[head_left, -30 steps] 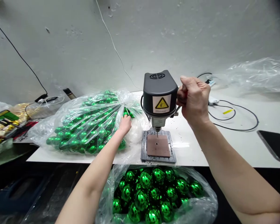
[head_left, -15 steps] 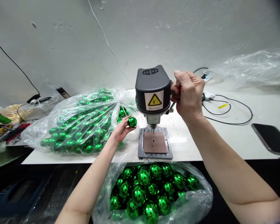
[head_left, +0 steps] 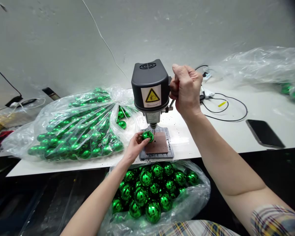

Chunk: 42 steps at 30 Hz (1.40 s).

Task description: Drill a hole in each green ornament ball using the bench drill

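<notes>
A small black drill press [head_left: 149, 82] with a yellow warning label stands on the white table. My left hand [head_left: 137, 144] pinches a shiny green ball [head_left: 147, 135] over the brown pad [head_left: 159, 147] on the press's base, just left of the drill bit. My right hand [head_left: 188, 87] is a fist around the lever at the press's right side; most of the lever is hidden by the fingers. Below the table edge, an open plastic bag [head_left: 199, 196] holds several more green balls [head_left: 152, 211].
A large clear bag [head_left: 71, 127] full of green balls lies on the table's left. To the right are a phone [head_left: 265, 133], a looped black cable [head_left: 245, 111] and clear plastic wrapping [head_left: 265, 65]. A white power strip [head_left: 206, 93] sits behind my right arm.
My left hand has brought the green ball from beside the large bag rightward to the drill's base. My right hand stays on the lever. The view has shifted a little to the right.
</notes>
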Motion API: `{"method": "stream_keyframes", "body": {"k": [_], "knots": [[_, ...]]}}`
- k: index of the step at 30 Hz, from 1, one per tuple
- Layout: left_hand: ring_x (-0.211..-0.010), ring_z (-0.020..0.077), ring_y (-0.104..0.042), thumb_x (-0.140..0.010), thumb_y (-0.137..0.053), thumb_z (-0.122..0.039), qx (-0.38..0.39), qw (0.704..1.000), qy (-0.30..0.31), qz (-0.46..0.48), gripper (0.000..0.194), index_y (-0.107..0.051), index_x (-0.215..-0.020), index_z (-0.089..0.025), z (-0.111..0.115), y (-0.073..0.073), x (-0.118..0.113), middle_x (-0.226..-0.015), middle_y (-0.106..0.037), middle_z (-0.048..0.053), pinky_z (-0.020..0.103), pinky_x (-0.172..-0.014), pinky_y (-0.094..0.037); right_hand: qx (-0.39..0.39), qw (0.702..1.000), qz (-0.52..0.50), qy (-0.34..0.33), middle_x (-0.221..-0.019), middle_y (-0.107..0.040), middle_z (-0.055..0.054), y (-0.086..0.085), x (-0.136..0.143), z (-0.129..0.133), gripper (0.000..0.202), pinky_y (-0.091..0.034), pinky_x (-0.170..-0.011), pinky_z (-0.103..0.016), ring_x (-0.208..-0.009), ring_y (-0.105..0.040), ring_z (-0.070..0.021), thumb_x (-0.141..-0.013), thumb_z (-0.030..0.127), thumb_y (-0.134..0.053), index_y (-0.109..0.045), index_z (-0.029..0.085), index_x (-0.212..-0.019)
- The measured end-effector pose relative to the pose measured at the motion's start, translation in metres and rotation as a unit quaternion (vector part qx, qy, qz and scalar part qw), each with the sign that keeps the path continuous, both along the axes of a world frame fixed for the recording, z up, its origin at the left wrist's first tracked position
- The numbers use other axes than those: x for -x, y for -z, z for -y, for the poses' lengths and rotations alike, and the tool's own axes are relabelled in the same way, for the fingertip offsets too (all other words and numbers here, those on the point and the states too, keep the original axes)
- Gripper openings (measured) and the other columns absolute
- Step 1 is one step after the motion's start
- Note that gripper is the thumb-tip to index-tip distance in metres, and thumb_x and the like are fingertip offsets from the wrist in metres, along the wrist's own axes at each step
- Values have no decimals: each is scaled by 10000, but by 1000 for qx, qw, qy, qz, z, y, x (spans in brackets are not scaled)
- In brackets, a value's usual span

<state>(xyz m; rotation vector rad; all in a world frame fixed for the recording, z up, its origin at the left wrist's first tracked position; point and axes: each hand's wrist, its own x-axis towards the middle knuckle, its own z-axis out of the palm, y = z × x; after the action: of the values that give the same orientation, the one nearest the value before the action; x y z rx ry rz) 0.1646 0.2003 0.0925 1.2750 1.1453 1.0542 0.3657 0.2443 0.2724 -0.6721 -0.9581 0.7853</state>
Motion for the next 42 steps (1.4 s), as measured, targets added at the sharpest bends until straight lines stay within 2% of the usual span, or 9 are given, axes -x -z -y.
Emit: {"method": "stream_keyframes", "body": {"k": [2,5,9,14,21,31,35,39,42], "knots": [[-937,216,-693,-721,-820,-413,-6,1000,-6,-18,572,-593,-1178,-154,-3,15,-7,-1037,-741,108,359,-841,-547,5,1000,8,1,-435,-325,84,0,0,0,503,-141,-346,-255,-372,-195,-44,-931,421,-628,-307,231,-594],[-987,218,-673,-745,-797,-401,-37,998,-7,-41,549,-595,-1197,-163,-11,27,-13,-1068,-724,99,351,-872,-526,13,1000,11,3,-428,-328,85,0,0,0,506,-149,-342,-248,-376,-188,-42,-944,422,-611,-306,228,-590],[-1021,229,-646,-755,-785,-380,-74,995,3,-60,518,-614,-1199,-176,-15,33,-19,-1111,-690,100,368,-909,-503,4,1000,12,8,-440,-327,80,1,0,-1,527,-146,-345,-251,-378,-188,-46,-925,513,-600,-305,231,-591],[-1045,266,-595,-706,-834,-354,-136,975,-34,-170,557,-657,-1213,-206,-6,43,-22,-1083,-648,100,425,-950,-469,-13,1000,22,11,-442,-339,82,2,0,0,526,-153,-336,-249,-372,-208,-42,-913,524,-613,-315,232,-591],[-1076,263,-583,-723,-831,-356,-181,966,-45,-177,562,-639,-1230,-207,1,47,-26,-1092,-611,95,438,-998,-457,-70,996,53,20,-457,-328,77,10,-1,6,538,-185,-335,-246,-367,-238,-45,-897,540,-624,-292,234,-604],[-1062,266,-589,-720,-837,-316,-189,960,-50,-199,563,-635,-1234,-209,1,47,-28,-1076,-614,89,445,-989,-470,-229,966,62,101,-437,-320,62,54,6,40,533,-213,-374,-239,-362,-311,-42,-919,286,-642,-310,182,-515],[-1054,267,-586,-722,-836,-318,-187,960,-52,-202,560,-638,-1234,-209,1,47,-28,-1080,-609,93,444,-974,-477,-276,954,72,96,-443,-272,63,73,4,42,532,-210,-405,-246,-377,-285,-39,-911,201,-618,-255,175,-523],[-1056,264,-589,-725,-830,-316,-184,964,-49,-188,563,-632,-1240,-207,2,46,-27,-1088,-604,94,440,-976,-475,-359,920,131,88,-453,-245,65,95,-1,41,496,-249,-428,-263,-392,-281,-47,-863,62,-579,-231,182,-531],[-1049,262,-591,-724,-828,-321,-180,965,-50,-184,564,-631,-1240,-208,1,47,-27,-1082,-601,92,437,-970,-474,-391,904,153,79,-452,-249,64,99,-2,42,476,-258,-432,-268,-399,-278,-51,-846,25,-559,-239,180,-530]]}}
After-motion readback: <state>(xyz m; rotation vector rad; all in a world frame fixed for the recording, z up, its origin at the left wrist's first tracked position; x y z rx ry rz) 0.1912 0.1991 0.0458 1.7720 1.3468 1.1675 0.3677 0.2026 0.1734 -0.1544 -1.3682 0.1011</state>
